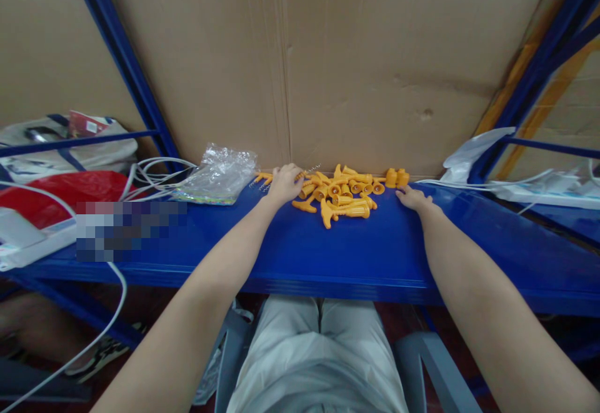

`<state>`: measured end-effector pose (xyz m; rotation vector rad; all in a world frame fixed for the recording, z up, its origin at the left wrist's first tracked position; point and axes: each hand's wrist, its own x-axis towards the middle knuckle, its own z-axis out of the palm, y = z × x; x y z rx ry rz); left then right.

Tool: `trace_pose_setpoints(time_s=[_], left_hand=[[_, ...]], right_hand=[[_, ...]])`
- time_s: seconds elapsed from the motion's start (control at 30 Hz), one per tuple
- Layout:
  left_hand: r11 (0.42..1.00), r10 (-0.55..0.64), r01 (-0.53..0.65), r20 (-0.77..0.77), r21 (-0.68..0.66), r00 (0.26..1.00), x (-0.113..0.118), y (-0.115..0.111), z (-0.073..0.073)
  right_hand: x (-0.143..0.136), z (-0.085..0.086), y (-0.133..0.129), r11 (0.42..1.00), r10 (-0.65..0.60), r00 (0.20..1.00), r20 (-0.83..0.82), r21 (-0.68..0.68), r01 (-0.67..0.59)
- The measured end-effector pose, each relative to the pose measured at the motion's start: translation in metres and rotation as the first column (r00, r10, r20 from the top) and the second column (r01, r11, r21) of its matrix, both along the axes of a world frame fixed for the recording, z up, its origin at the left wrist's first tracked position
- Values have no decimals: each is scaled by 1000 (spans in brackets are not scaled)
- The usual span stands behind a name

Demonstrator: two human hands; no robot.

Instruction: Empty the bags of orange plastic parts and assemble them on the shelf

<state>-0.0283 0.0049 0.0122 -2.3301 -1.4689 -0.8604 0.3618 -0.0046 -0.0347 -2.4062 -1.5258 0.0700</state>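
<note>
A pile of yellow plastic corkscrew parts [347, 207] lies on the blue shelf top against the cardboard. It holds T-shaped handles, hollow ribbed sleeves and metal spirals. My left hand [285, 184] is at the pile's left end, fingers closed round a corkscrew [300, 176] whose spiral points up to the right. More corkscrews [263, 178] lie just left of that hand, spirals outward. At the other end, my right hand [415, 200] rests palm down beside two upright yellow sleeves [402, 178]. Its fingers look apart and hold nothing visible; whether they touch the sleeves is unclear.
Clear plastic bags [215, 175] lie left of the pile, near white cables [157, 169] and a power strip [42, 244]. A cardboard sheet [375, 69] stands behind, between blue posts. On the right are a white bag [469, 157] and another power strip [553, 195].
</note>
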Motion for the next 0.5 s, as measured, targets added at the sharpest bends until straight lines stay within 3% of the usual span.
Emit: trace_pose_setpoints(time_s=[0.1, 0.23, 0.4, 0.5], left_hand=[[997, 69, -69, 30, 21, 997, -2, -2, 2], [979, 199, -193, 106, -66, 974, -6, 0, 4], [948, 308, -282, 190, -150, 932, -16, 8, 3], [937, 342, -310, 239, -163, 909, -22, 12, 0]], right_hand=[[0, -1, 1, 1000, -18, 1000, -5, 6, 18], [-1, -1, -1, 998, 54, 998, 25, 43, -55], [-9, 5, -7, 997, 43, 999, 16, -70, -42], [-10, 6, -8, 997, 46, 999, 18, -70, -45]])
